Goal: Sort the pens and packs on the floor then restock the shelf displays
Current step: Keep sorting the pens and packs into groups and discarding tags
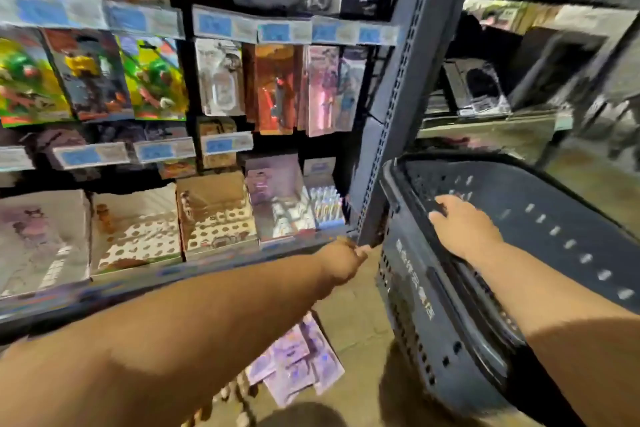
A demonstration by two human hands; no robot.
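Several purple packs (298,364) lie in a loose pile on the floor below my arms. My left hand (343,258) reaches toward the bottom shelf's front edge beside the grey upright post (391,135); its fingers are curled and blurred, and I cannot tell if they hold anything. My right hand (460,222) rests with fingers curled over the rim of a dark plastic basket (433,315) that is tilted on the floor. A display box of pens (327,206) stands at the right end of the bottom shelf.
The shelf unit (207,263) on the left carries display boxes and hanging packs with blue price labels. Another dark shelf unit (519,121) stands behind the basket. Bare floor (356,319) shows between shelf and basket.
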